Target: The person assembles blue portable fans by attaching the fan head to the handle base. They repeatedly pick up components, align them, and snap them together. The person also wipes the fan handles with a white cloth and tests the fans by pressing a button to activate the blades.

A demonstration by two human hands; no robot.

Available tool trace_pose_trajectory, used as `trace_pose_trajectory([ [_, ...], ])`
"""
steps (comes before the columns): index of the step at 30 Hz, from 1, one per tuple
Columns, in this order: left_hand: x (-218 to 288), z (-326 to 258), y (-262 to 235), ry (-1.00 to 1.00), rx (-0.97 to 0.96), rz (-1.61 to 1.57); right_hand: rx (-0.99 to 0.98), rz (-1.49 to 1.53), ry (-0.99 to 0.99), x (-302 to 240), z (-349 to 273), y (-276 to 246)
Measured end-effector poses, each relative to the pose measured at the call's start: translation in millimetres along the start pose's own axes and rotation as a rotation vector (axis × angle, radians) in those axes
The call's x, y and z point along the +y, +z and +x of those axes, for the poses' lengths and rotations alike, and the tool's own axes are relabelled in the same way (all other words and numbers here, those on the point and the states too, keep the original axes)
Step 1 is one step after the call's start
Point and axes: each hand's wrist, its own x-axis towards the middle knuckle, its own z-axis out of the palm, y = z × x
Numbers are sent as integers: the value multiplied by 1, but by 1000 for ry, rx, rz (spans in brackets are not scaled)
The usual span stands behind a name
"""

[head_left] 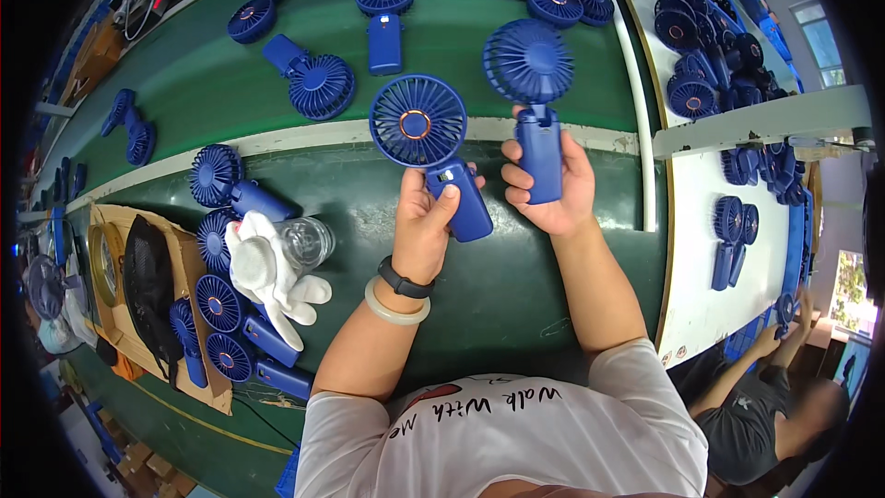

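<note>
In my left hand [426, 219] is a blue handheld fan [441, 122], its round grille up and a copper-coloured ring at the centre. My thumb presses on the front of its handle, by a small lit display. My right hand [556, 186] grips a second blue handheld fan [528, 63], whose head shows a plain round centre with no copper ring. Its fingers wrap the handle from the left side, and the thumb lies on the right. Both fans are held up side by side over the green bench [369, 258], the heads apart.
Several blue fans [384, 23] lie on the green belt [212, 83] beyond a pale rail. At left are more fans, a white glove [272, 267], a clear bottle [307, 242] and a cardboard box [189, 263]. A white table [691, 249] with fans stands right, near another person [765, 406].
</note>
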Motion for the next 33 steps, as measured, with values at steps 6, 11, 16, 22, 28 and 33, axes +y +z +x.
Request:
trace_pose_trajectory([
  [6, 1, -4, -2, -15, 6, -29, 52, -111, 25, 2, -4, -8],
  [11, 0, -4, -3, -19, 34, -46, 91, -221, 39, 2, -5, -5],
  [16, 2, -4, -2, -58, 42, -107, 124, -324, -50, 6, -4, -6],
  [22, 1, -9, 3, -16, 41, -28, 353, -530, 21, 8, -7, -1],
  [28, 0, -8, -2, -10, 14, 20, 365, -969, -114, 19, -6, -7],
  [33, -2, -11, -10, -154, -25, -47, 373, -927, -118, 16, -6, -3],
])
